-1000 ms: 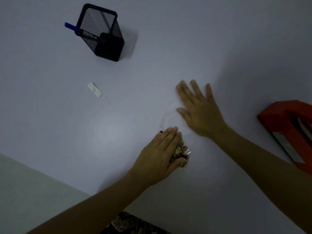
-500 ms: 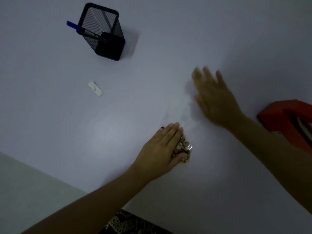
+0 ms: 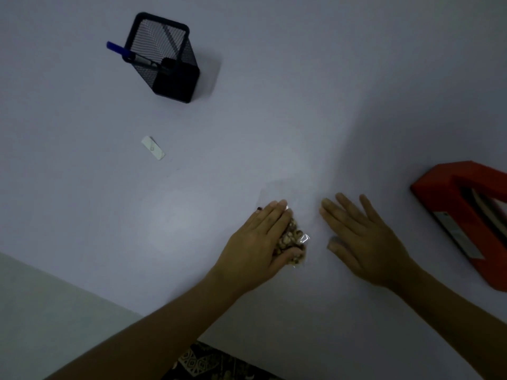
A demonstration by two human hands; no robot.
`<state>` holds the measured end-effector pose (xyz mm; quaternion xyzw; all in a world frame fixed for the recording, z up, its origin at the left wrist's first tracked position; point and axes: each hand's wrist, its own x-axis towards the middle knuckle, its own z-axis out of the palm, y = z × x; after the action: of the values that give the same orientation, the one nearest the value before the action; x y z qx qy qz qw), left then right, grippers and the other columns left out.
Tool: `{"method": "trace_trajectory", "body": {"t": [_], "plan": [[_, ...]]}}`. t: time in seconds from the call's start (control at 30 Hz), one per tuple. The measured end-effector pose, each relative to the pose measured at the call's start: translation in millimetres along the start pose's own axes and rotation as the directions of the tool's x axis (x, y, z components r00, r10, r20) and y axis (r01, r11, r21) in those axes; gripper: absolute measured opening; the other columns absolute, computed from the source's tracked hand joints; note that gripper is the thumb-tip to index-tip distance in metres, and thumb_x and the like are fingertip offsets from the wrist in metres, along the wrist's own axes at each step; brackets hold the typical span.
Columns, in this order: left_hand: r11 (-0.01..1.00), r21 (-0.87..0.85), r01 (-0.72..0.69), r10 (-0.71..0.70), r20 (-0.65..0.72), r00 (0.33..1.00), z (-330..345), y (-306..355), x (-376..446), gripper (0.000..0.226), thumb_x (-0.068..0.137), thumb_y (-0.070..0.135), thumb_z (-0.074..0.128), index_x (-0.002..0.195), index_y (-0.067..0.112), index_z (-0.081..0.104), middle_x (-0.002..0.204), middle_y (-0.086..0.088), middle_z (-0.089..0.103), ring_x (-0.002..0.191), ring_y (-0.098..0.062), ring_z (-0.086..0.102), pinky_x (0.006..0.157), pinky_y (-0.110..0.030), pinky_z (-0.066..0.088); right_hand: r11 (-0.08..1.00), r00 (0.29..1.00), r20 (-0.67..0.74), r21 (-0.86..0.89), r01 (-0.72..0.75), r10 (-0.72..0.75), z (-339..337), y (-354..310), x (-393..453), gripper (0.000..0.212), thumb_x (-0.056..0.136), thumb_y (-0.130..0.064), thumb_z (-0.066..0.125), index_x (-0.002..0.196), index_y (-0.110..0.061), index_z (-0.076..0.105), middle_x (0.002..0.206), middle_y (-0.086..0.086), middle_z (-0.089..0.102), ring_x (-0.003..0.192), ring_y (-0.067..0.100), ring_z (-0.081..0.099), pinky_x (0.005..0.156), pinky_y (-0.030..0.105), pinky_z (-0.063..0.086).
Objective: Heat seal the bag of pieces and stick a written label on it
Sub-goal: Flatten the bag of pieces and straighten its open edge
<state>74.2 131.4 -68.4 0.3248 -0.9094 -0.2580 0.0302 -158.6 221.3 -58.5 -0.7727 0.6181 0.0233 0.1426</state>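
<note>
Pressing down with straight fingers, the left hand (image 3: 258, 242) covered the bag of pieces (image 3: 292, 242) on the white table (image 3: 274, 119), while the right hand (image 3: 362, 239) lay flat and released just beside it, near the red heat sealer (image 3: 466, 215).

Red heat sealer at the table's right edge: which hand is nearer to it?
Right. The right hand lies flat on the table just left of the heat sealer, not touching it. The left hand is farther left, resting on the bag of pieces.
</note>
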Motion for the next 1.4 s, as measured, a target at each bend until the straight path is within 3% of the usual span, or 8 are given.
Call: {"method": "trace_trajectory", "body": {"t": [0.23,0.43,0.7,0.9,1.03,1.2,1.33,1.4], "plan": [[1.000,-0.006,-0.012,0.012,0.040,0.999,-4,-1,1,0.068,0.090,0.056,0.045,0.138,0.009,0.047,0.147,-0.007,0.044,0.137,-0.019,0.039,0.114,-0.029,0.026,0.994,0.991,0.071,-0.010,0.113,-0.112,14,-7,22,0.058,0.101,-0.047,0.020,0.145,-0.013,0.034,0.152,0.004,0.034,0.143,0.022,0.027,0.116,0.054,0.016],[1.000,-0.026,0.002,-0.001,0.059,0.998,-3,0,-2,0.068,0.089,0.056,0.047,0.139,0.010,0.045,0.148,-0.007,0.042,0.138,-0.019,0.037,0.114,-0.032,0.026,0.999,0.997,-0.059,0.021,-0.040,0.041,9,-5,40,0.056,0.102,-0.042,0.017,0.145,-0.010,0.033,0.152,0.008,0.036,0.144,0.027,0.023,0.117,0.055,0.014],[0.999,-0.041,-0.002,0.005,0.064,0.998,-1,-4,-9,0.069,0.090,0.057,0.043,0.143,0.012,0.041,0.151,-0.004,0.037,0.141,-0.016,0.032,0.115,-0.030,0.026,0.945,0.975,0.044,-0.239,0.222,-0.218,2,49,81,0.051,0.101,-0.048,0.024,0.147,-0.027,0.033,0.152,-0.007,0.032,0.144,0.035,0.019,0.110,0.068,0.012],[0.999,-0.039,0.007,-0.004,0.066,0.998,-2,-5,-1,0.070,0.090,0.058,0.040,0.144,0.013,0.040,0.151,-0.003,0.037,0.142,-0.016,0.031,0.116,-0.030,0.023,0.939,0.993,0.077,-0.328,0.107,-0.086,-9,76,106,0.054,0.100,-0.050,0.015,0.151,-0.032,0.017,0.156,-0.010,0.021,0.146,0.036,0.010,0.110,0.068,0.006],[0.999,-0.044,0.021,-0.018,0.063,0.998,-6,-6,5,0.070,0.089,0.058,0.041,0.143,0.013,0.041,0.151,-0.004,0.039,0.141,-0.016,0.033,0.114,-0.030,0.024,0.973,0.996,-0.066,-0.218,-0.079,0.066,-10,54,115,0.056,0.100,-0.050,0.010,0.149,-0.027,0.022,0.155,-0.005,0.031,0.144,0.040,0.015,0.108,0.071,0.010],[0.997,-0.080,0.024,-0.018,0.075,0.997,-5,-4,4,0.070,0.090,0.057,0.043,0.145,0.015,0.036,0.152,-0.003,0.036,0.141,-0.014,0.030,0.115,-0.031,0.024,0.947,0.961,-0.031,-0.183,0.265,-0.275,6,19,114,0.051,0.101,-0.048,0.025,0.148,-0.029,0.028,0.154,-0.008,0.030,0.146,0.033,0.015,0.109,0.069,0.012],[0.996,-0.082,0.031,-0.025,0.077,0.997,-7,-6,4,0.067,0.091,0.056,0.041,0.145,0.016,0.037,0.153,-0.001,0.033,0.142,-0.013,0.027,0.116,-0.033,0.022,0.965,0.984,-0.004,-0.198,0.175,-0.179,0,35,130,0.049,0.102,-0.048,0.019,0.149,-0.035,0.023,0.155,-0.014,0.025,0.146,0.032,0.012,0.110,0.069,0.008],[0.997,-0.080,0.022,-0.015,0.077,0.997,-8,-8,5,0.067,0.091,0.056,0.042,0.146,0.017,0.036,0.154,0.001,0.031,0.143,-0.012,0.025,0.117,-0.033,0.023,0.988,0.998,-0.060,-0.154,0.018,-0.027,-1,38,139,0.051,0.101,-0.048,0.016,0.149,-0.032,0.020,0.156,-0.012,0.023,0.147,0.030,0.012,0.112,0.067,0.006]]}}
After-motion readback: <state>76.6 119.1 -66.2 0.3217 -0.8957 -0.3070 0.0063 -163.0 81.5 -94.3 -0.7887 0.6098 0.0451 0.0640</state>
